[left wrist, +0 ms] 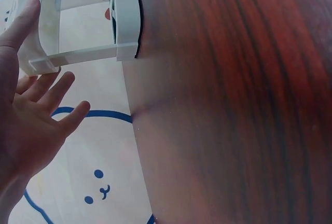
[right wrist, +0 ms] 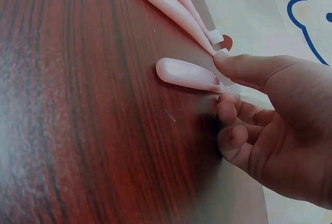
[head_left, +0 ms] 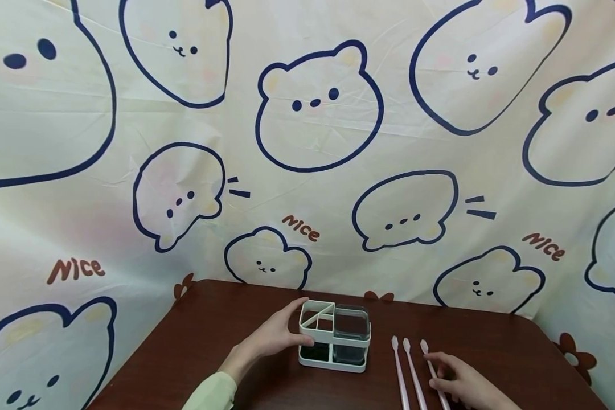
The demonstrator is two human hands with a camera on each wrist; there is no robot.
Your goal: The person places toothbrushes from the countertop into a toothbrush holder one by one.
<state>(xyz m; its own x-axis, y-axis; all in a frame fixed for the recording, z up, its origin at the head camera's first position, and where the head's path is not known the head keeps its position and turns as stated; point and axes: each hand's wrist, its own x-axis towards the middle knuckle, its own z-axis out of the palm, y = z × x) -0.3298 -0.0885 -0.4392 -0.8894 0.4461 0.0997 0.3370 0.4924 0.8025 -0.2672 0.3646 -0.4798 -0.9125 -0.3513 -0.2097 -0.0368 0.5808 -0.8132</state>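
A white two-tier toothbrush holder [head_left: 333, 338] with divided top compartments stands on the table. A clear dark-tinted cup [head_left: 352, 323] sits in its right side. My left hand [head_left: 274, 336] grips the holder's left end, thumb across the front and fingers behind; in the left wrist view the other fingers spread free. To the holder's right lie three pale pink toothbrushes, heads pointing away. Over the rightmost toothbrush [head_left: 433, 370] is my right hand [head_left: 463, 382]. The right wrist view has thumb and bent fingers on either side of that toothbrush [right wrist: 187, 73], with a gap by the thumb.
The left toothbrush [head_left: 400, 373] and the middle toothbrush [head_left: 414, 373] lie side by side near my right hand. A dark reddish-brown wooden table [head_left: 184, 353] carries everything. Behind it hangs a pale cloth [head_left: 333, 199] printed with cartoon bears, touching the table's back edge.
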